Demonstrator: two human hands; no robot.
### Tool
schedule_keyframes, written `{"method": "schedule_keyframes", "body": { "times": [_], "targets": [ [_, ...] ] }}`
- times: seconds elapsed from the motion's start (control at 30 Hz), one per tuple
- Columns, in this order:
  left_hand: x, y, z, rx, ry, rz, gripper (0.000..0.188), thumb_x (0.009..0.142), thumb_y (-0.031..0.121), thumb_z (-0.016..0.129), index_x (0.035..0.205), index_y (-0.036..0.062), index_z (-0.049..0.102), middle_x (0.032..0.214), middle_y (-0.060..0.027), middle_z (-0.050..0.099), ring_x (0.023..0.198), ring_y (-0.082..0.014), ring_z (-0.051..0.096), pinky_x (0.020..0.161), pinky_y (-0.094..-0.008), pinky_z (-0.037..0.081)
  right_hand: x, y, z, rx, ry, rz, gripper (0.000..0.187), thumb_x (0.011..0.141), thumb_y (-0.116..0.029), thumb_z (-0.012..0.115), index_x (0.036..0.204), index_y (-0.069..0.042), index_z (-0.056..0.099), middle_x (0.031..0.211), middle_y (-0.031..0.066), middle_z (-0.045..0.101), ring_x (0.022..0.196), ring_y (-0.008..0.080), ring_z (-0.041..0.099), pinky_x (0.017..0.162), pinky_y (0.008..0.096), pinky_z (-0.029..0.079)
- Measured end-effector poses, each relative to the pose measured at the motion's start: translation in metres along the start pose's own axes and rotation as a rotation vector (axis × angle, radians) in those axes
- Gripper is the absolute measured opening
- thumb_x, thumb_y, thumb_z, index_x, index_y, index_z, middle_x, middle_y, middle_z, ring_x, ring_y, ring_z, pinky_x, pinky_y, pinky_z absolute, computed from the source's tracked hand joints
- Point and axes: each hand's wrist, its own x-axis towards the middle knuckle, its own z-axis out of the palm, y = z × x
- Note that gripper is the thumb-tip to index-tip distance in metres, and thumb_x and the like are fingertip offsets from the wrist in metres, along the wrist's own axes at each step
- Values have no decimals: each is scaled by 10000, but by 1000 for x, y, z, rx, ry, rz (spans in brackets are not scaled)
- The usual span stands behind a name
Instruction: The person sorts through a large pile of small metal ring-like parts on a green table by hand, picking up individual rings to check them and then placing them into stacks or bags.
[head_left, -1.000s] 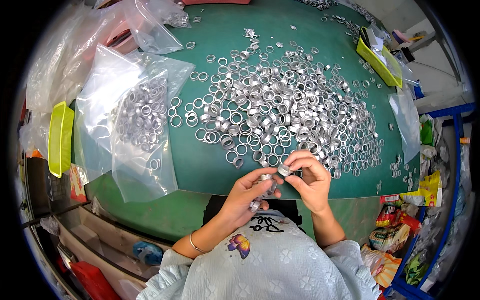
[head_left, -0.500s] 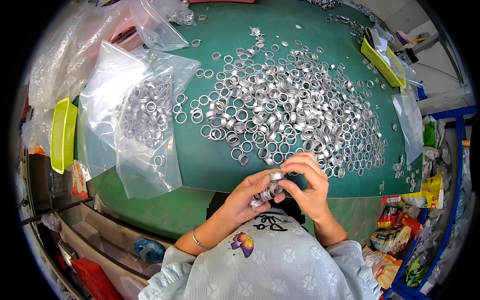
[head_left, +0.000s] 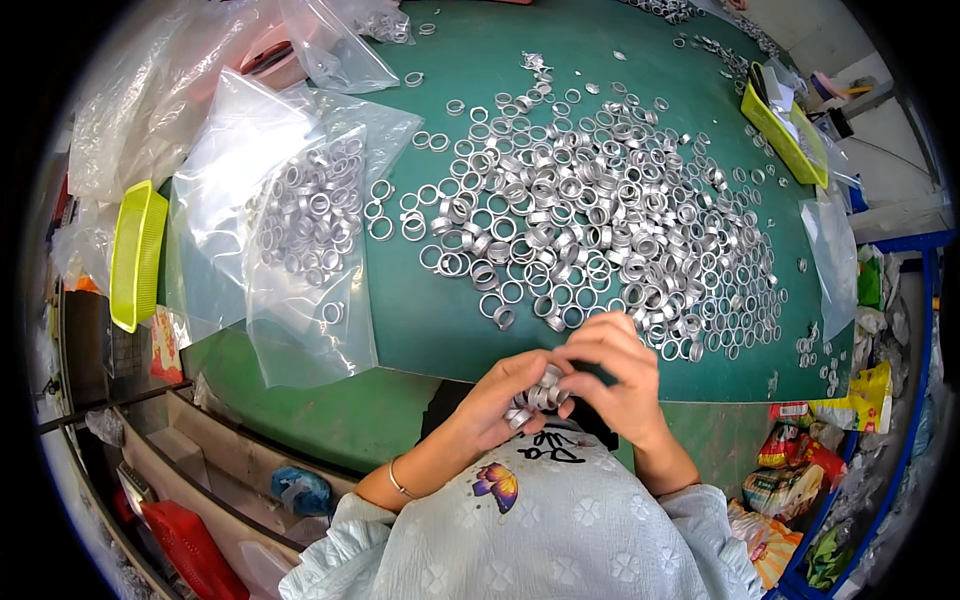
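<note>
Workshop, small metal parts.
Green-topped table (head_left: 440, 335) carries a broad heap of loose silver metal rings (head_left: 590, 200), workshop quantity rather than household; more show through a clear plastic bag (head_left: 300, 350) at left. Yellow-green plastic basket (head_left: 137, 255) at table's left side; blue metal rack (head_left: 905, 243) at right; green floor (head_left: 300, 400).

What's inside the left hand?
Several silver metal rings are clustered in the left hand. Whatever lies beneath them against the palm is covered, so the full count can't be seen.
</note>
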Motion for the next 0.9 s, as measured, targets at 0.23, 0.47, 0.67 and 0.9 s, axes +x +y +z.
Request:
{"method": "schedule_keyframes", "body": {
  "times": [0.23, 0.47, 0.67, 0.9],
  "targets": [
    [-30, -6, -7, -379, 71, -43, 284, 907, 328, 431, 900, 57, 517, 936, -170, 528, 716, -257, 560, 364, -223, 390, 20, 24, 45, -477, -43, -33, 353, 661, -181, 735, 973, -90, 598, 1025, 54, 529, 1004, 255, 466, 875, 431, 301],
    [-33, 0, 0, -299, 208, 152, 244, 903, 188, 423, 1064, 22, 502, 966, -190, 550, 773, -280, 592, 374, -236, 422, 16, 29, 39, -372, 87, -57, 309, 664, -174, 741, 919, -78, 596, 913, 32, 563, 922, 226, 507, 860, 413, 291],
    [-16, 15, 0, -172, 136, 110, 433, 911, 210, 411, 1263, -42, 424, 1057, -183, 570, 830, -278, 622, 417, -254, 493, 3, 3, 11, -139, -98, -50, 350, 649, -154, 753, 964, -72, 625, 917, 43, 563, 908, 242, 512, 850, 376, 339],
    [5, 6, 1, -234, -40, 23, 302, 920, 219, 479, 1124, 2, 534, 988, -164, 562, 719, -216, 602, 378, -216, 454, 13, 50, -28, -405, 263, 139, 222, 705, -32, 679, 923, -39, 639, 892, 85, 562, 921, 258, 505, 803, 333, 400]
  ]
}}
